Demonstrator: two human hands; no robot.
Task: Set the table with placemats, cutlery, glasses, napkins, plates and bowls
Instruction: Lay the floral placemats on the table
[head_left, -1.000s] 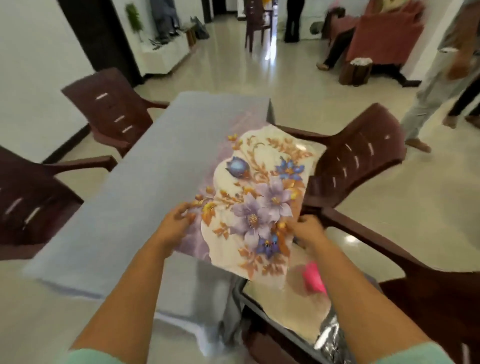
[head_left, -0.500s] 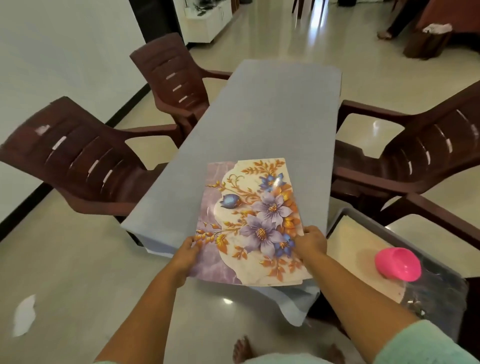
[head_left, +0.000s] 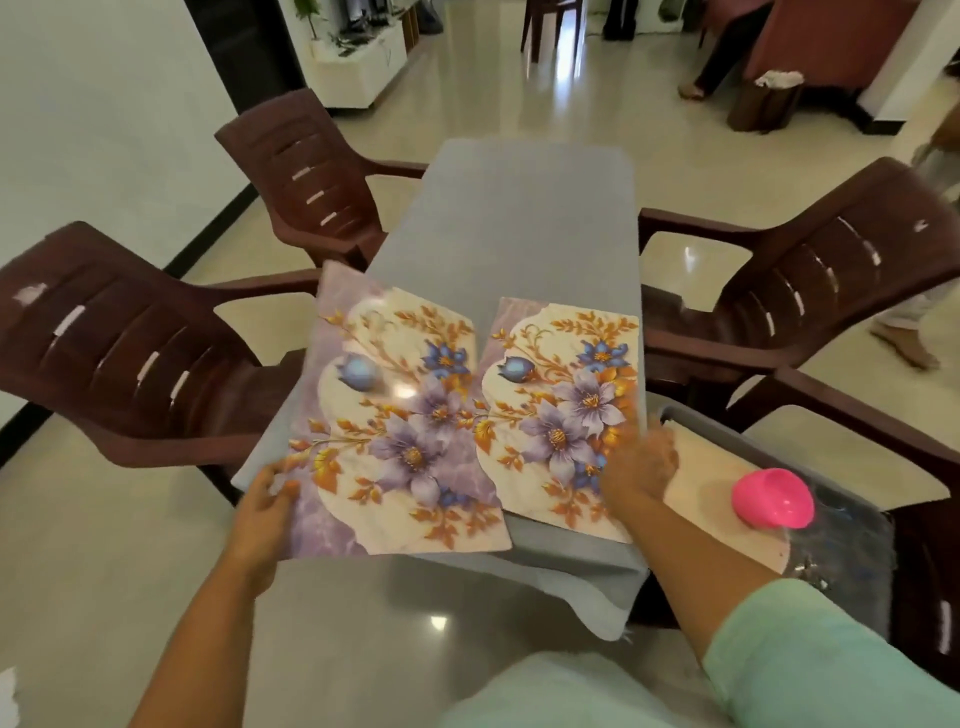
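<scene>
Your left hand (head_left: 265, 501) pinches left mat's (head_left: 397, 421) near corner; right hand (head_left: 641, 470), blurred, grip unclear, rests on right mat (head_left: 563, 410), both lengthwise on worktop (head_left: 519, 218).

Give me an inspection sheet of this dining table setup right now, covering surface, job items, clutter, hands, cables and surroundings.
Surface: long table under a grey cloth, bare beyond the mats.
Job's things: two floral placemats; right placemat lies on the table's near end, left placemat is lifted and overhangs the left edge.
Clutter: pink bowl on a tray to the right.
Hands: left hand grips the left placemat's near corner; right hand rests on the right placemat, blurred.
Cables: nothing seen.
Surroundings: brown plastic chairs on both sides, glossy floor, people's legs in the background.
</scene>
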